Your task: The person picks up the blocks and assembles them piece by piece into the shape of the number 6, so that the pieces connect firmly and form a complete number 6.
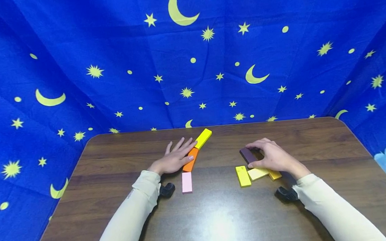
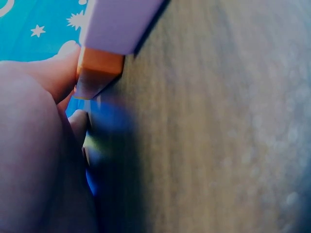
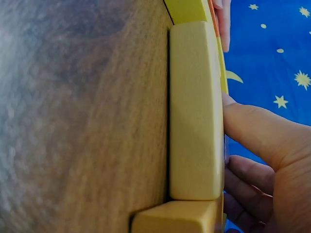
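On the left of the table, my left hand (image 1: 171,161) lies with its fingers stretched out over an orange block (image 1: 188,166). Its fingertips reach the near end of a yellow block (image 1: 204,137). A pink block (image 1: 186,182) lies just below the orange one, and these three form a bent line. At the right, my right hand (image 1: 277,158) holds a dark purple block (image 1: 247,155) between thumb and fingers. Close under that hand are a second yellow block (image 1: 242,176), a cream block (image 3: 194,111) and an amber block (image 1: 275,175), partly hidden.
The brown wooden table (image 1: 216,205) has a bright light reflection near its front. A blue cloth (image 1: 159,43) with moons and stars hangs behind and beside it. Black wrist straps or mounts (image 1: 285,194) sit below both hands.
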`<state>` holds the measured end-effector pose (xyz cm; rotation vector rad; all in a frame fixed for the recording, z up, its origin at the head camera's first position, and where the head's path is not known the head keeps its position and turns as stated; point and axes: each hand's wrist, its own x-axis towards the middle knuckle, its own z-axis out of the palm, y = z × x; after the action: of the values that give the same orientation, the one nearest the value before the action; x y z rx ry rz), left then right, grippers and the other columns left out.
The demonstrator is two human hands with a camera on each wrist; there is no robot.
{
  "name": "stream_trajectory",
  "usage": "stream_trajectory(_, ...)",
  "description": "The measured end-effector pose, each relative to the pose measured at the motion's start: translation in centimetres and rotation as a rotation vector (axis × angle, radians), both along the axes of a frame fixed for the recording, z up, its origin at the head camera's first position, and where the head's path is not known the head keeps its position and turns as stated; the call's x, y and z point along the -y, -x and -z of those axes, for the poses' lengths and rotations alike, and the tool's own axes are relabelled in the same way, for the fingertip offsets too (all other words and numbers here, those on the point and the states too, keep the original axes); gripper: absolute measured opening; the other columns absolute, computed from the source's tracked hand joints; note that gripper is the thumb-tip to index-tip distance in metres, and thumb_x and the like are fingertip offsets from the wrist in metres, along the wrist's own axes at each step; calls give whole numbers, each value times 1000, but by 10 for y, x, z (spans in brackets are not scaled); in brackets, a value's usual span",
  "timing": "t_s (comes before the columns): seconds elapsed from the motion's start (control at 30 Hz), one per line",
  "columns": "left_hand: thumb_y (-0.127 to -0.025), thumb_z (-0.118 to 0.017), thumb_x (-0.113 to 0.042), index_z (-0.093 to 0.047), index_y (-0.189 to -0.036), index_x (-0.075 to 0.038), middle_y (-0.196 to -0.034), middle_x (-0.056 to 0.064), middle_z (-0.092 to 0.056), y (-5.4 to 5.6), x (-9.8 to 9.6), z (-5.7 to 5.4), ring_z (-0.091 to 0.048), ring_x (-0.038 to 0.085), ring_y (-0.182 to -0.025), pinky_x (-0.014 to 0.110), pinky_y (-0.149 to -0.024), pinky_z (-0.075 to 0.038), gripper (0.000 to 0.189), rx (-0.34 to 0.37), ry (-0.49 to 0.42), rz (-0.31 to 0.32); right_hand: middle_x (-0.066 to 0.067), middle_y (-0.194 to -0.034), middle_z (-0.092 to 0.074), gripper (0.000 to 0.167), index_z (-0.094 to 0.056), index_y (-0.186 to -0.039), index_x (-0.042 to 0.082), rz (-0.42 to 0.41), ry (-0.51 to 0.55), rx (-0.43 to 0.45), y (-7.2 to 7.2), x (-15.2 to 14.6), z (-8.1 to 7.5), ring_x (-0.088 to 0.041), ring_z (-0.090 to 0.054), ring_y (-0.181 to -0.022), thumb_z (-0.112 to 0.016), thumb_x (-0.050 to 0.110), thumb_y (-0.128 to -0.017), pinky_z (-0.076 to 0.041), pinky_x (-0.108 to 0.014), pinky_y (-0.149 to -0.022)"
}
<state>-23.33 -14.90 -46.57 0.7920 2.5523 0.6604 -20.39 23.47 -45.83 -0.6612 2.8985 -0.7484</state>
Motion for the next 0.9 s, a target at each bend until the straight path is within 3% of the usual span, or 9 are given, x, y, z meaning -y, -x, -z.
stream_trajectory(0.6,-109,-35,-43,-12,-163,-25,-169,-1,-3,0,1,2,9,25,-154,57,-117,14,62,-10,3,3,-11,-119,-68,68,-66,-130,8,1,29,-44,2,-2,-1,-29,-58,-108,-88,41,-75,-48,-50,-86)
stream_trajectory(0.9,-109,-34,-45,-12,-163,-25,-169,-2,-3,2,2,5,9,23,-154,57,-117,14,62,-15,8,1,-9,-116,-69,68,-66,-128,6,-1,80,-78,2,0,-3,-28,-58,-109,-90,40,-73,-47,-49,-89)
